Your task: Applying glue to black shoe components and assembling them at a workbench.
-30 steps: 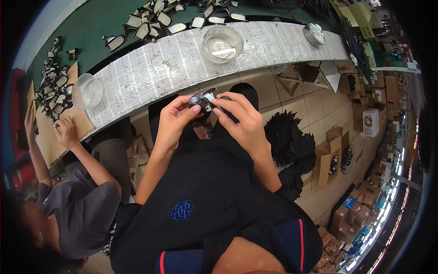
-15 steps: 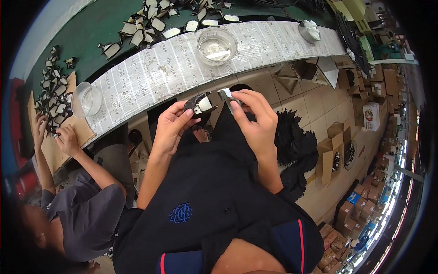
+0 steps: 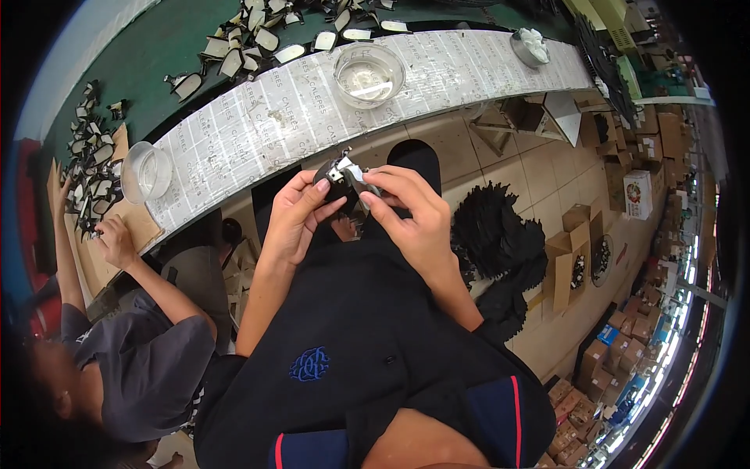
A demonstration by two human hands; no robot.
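Two closed grips: left hand point(image 3: 295, 213) pinching a black piece point(image 3: 338, 190), right hand point(image 3: 412, 211) a grey object point(image 3: 364, 187).

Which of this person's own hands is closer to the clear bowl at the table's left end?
Left. The left hand, holding a black-and-white piece, is to the right of the clear bowl; the right hand is farther right.

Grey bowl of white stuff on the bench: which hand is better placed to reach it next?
Probably your right hand: it's nearer the grey bowl, though it pinches a grey-and-white piece. Your left hand, farther off, holds a dark part.
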